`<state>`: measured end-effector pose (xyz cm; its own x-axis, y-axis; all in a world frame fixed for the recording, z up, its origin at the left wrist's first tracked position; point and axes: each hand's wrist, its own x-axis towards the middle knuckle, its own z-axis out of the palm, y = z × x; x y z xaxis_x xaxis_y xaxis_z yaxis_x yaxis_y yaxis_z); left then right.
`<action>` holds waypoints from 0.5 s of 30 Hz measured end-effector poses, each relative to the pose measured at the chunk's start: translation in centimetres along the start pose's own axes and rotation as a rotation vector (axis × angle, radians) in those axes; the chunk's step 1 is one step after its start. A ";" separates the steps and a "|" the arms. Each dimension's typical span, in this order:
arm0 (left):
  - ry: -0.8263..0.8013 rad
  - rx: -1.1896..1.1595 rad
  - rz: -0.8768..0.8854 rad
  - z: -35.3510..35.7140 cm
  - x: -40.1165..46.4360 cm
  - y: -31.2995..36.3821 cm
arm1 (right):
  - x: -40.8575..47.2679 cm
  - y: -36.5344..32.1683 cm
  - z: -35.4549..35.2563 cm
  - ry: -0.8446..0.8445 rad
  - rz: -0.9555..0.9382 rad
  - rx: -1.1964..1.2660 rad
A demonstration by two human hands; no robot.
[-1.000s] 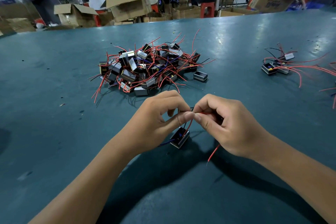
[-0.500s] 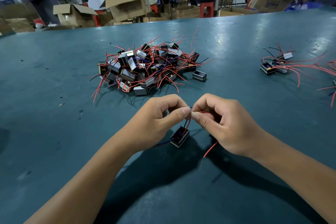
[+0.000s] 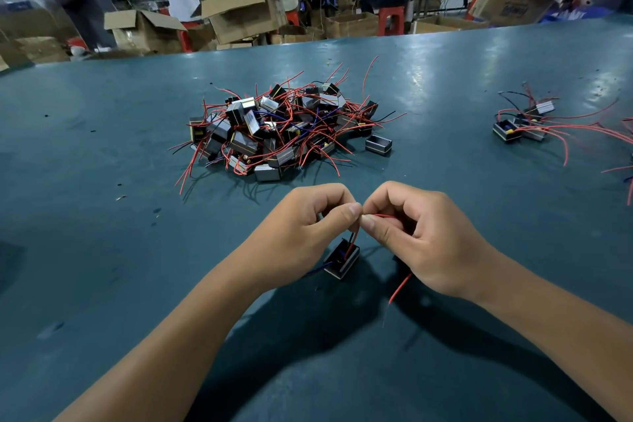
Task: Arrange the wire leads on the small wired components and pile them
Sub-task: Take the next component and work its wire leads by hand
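Observation:
A small black box-shaped component point(image 3: 342, 260) hangs just above the green table point(image 3: 102, 216), below my two hands. Its red and black leads rise to my fingertips. My left hand point(image 3: 305, 233) pinches the leads between thumb and forefinger. My right hand point(image 3: 421, 236) pinches a red lead point(image 3: 399, 289) right beside it, and that lead's loose end trails out under the palm. A blue lead sticks out left of the component. A big tangled heap of components point(image 3: 277, 134) with red wires lies beyond my hands. A smaller pile point(image 3: 524, 125) lies at the far right.
One loose component point(image 3: 378, 144) lies at the heap's right edge. More red wires point(image 3: 628, 178) reach in at the right border. Past the table's far edge stand cardboard boxes point(image 3: 239, 15) and several people at workbenches.
My hands have shifted slightly closer together and a little away from me, still pinching the same leads. The component hangs at about the same place.

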<state>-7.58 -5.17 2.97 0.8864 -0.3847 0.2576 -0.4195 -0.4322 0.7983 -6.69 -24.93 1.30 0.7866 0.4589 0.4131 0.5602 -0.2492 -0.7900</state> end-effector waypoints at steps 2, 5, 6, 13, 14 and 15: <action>0.011 0.032 0.018 0.1 -0.1 0.0 | 0.0 0.0 0.0 -0.002 -0.008 -0.003; 0.004 0.000 -0.028 0.2 0.0 0.1 | -0.1 -0.1 0.1 0.001 -0.026 -0.012; 0.002 -0.037 -0.056 0.4 0.1 0.1 | -0.1 -0.2 0.1 0.009 -0.031 -0.017; 0.038 -0.259 -0.182 0.6 0.4 0.1 | 0.0 0.3 0.2 0.062 0.084 0.103; 0.020 -0.253 -0.183 0.4 0.4 0.0 | 0.1 0.5 0.1 0.065 0.113 0.137; -0.003 -0.214 -0.173 0.4 0.3 -0.2 | 0.1 0.6 0.0 0.067 0.134 0.149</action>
<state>-7.26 -5.50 2.68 0.9406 -0.3223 0.1062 -0.2109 -0.3098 0.9271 -6.28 -24.99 0.86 0.8695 0.3717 0.3252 0.4089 -0.1725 -0.8961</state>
